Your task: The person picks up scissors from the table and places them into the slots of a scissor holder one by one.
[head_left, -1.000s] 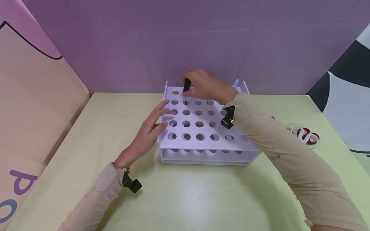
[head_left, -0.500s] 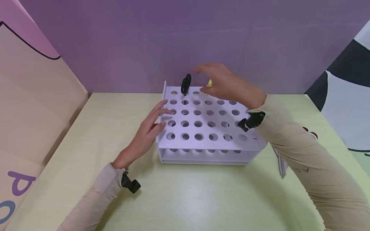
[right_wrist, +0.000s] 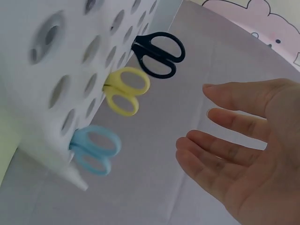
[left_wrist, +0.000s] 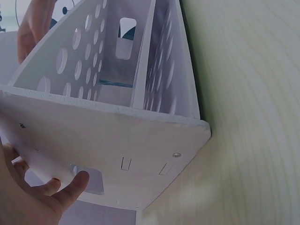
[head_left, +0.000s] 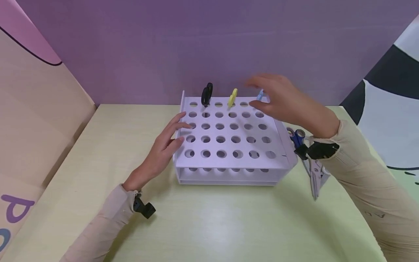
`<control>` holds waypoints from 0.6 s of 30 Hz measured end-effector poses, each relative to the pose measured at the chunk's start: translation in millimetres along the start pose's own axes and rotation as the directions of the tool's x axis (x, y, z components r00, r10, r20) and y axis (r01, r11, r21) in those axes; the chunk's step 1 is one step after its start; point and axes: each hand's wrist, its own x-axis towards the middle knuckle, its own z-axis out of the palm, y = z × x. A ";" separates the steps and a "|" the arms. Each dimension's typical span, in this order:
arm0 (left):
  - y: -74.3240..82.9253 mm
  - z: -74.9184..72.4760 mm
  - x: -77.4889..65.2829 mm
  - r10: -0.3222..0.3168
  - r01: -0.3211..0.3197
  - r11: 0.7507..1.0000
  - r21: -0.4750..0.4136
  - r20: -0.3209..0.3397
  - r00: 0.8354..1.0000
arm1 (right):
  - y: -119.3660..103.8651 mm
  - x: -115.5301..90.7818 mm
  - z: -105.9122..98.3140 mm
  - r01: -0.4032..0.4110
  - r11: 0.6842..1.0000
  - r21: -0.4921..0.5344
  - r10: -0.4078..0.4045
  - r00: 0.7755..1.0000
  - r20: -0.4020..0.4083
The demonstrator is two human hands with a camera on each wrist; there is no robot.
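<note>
A white perforated rack [head_left: 278,149] stands on the table, with rows of round holes in its top panel. Three pairs of scissors stand handles-up in its back row: black scissors [right_wrist: 159,55], yellow scissors [right_wrist: 125,90] and light blue scissors [right_wrist: 96,147]. My left hand [head_left: 160,147] rests against the rack's left side, fingers extended over the edge; in the left wrist view its thumb lies by the cutout in the side panel [left_wrist: 112,140]. My right hand [head_left: 284,102] hovers above the back right corner, holding nothing, fingers spread from the thumb, beside the light blue scissors.
On the table right of the rack lie more scissors, one pair with dark blue handles [head_left: 298,136], with blades [head_left: 315,178] pointing toward me; my right wrist and sleeve cover part of them. A purple wall [head_left: 163,54] rises behind the rack.
My right hand has let go of the black scissors, which stay in the back row, and moved right past the yellow scissors to the light blue ones. The left hand keeps its place on the rack.
</note>
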 end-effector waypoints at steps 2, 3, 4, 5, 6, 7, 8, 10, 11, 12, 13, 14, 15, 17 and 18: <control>1.1 -1.9 -0.1 -0.002 0.002 1.000 0.005 -0.003 1.000 | 3.0 -6.7 -0.1 0.001 1.000 0.003 -0.001 0.999 -0.033; 1.8 -2.8 -0.2 -0.002 0.002 1.000 0.008 -0.006 1.000 | 4.4 -10.0 -0.2 -0.004 1.000 0.006 0.004 0.999 -0.043; 2.3 -3.5 -0.3 -0.004 0.004 1.000 0.008 -0.008 1.000 | 5.4 -13.6 -0.5 -0.014 1.000 0.012 0.014 0.999 -0.047; 2.2 -4.0 -0.4 -0.005 0.005 1.000 0.008 -0.008 1.000 | 6.9 -17.1 -0.6 -0.020 1.000 0.015 0.020 0.998 -0.056; 2.2 -4.3 -0.6 -0.005 0.005 1.000 0.009 -0.009 1.000 | 8.3 -20.7 -1.1 -0.027 1.000 0.014 0.028 0.998 -0.061; 1.8 -4.4 -0.9 -0.004 0.004 1.000 0.005 -0.007 1.000 | 9.6 -24.6 -1.6 -0.038 0.999 0.014 0.038 0.997 -0.063; 1.4 -4.4 -1.1 -0.002 0.002 1.000 0.001 -0.007 1.000 | 10.9 -28.3 -2.0 -0.052 0.999 0.015 0.053 0.997 -0.062; 0.6 -4.4 -1.7 -0.001 0.001 1.000 -0.007 -0.007 1.000 | 13.0 -35.5 -2.8 -0.081 0.997 0.016 0.082 0.995 -0.062; 0.2 -4.4 -2.1 0.000 0.000 1.000 -0.009 -0.006 1.000 | 14.4 -38.9 -2.9 -0.085 0.996 0.016 0.086 0.994 -0.070; -0.1 -4.4 -2.3 0.001 -0.001 1.000 -0.013 -0.006 1.000 | 15.5 -42.5 -2.9 -0.093 0.996 0.017 0.094 0.993 -0.075; -0.6 -4.4 -2.6 0.001 -0.002 1.000 -0.016 -0.006 1.000 | 16.6 -46.0 -2.6 -0.099 0.995 0.021 0.101 0.992 -0.082; -1.0 -4.4 -2.8 0.000 0.000 1.000 -0.017 -0.006 1.000 | 17.7 -49.3 -2.3 -0.104 0.994 0.024 0.106 0.990 -0.090; -1.4 -4.5 -3.1 0.000 0.000 1.000 -0.018 -0.007 1.000 | 18.8 -52.8 -1.7 -0.109 0.994 0.029 0.111 0.989 -0.096; -1.9 -4.5 -3.6 -0.002 0.002 1.000 -0.025 -0.006 1.000 | 21.6 -59.9 -0.5 -0.115 0.993 0.037 0.119 0.986 -0.118; -2.1 -4.4 -4.0 -0.003 0.003 1.000 -0.029 -0.006 1.000 | 23.0 -63.3 0.4 -0.123 0.991 0.043 0.128 0.984 -0.125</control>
